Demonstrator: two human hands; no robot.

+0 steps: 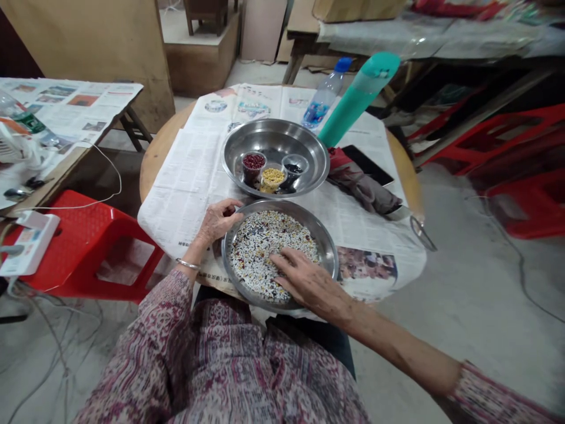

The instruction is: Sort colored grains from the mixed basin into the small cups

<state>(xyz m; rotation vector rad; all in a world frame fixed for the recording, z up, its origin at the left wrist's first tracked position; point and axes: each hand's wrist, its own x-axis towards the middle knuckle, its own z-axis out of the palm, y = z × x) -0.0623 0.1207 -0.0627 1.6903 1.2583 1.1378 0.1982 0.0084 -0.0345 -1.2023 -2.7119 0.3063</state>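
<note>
Just below the frame's centre, the right hand point(304, 278) is touching grains point(253, 253) lying in a pan point(329, 259), its fingers slightly spread. At the pan's upper-left rim the left hand point(217, 221) is resting; whether its fingers are pinching, I cannot tell. Farther up, a bowl point(273, 133) is holding three cups point(269, 187).

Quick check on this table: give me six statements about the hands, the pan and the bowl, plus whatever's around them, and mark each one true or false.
1. The right hand touches mixed grains in the near pan. True.
2. Three clear cups sit in the farther bowl. True.
3. The left hand is inside the farther bowl. False: the left hand is at the near pan's rim.
4. The cup closest to the person holds red beans. False: it holds yellow grains.
5. The clear bottle has a blue cap. True.
6. The silver bracelet is on the right wrist. False: the bracelet is on the left wrist.
</note>
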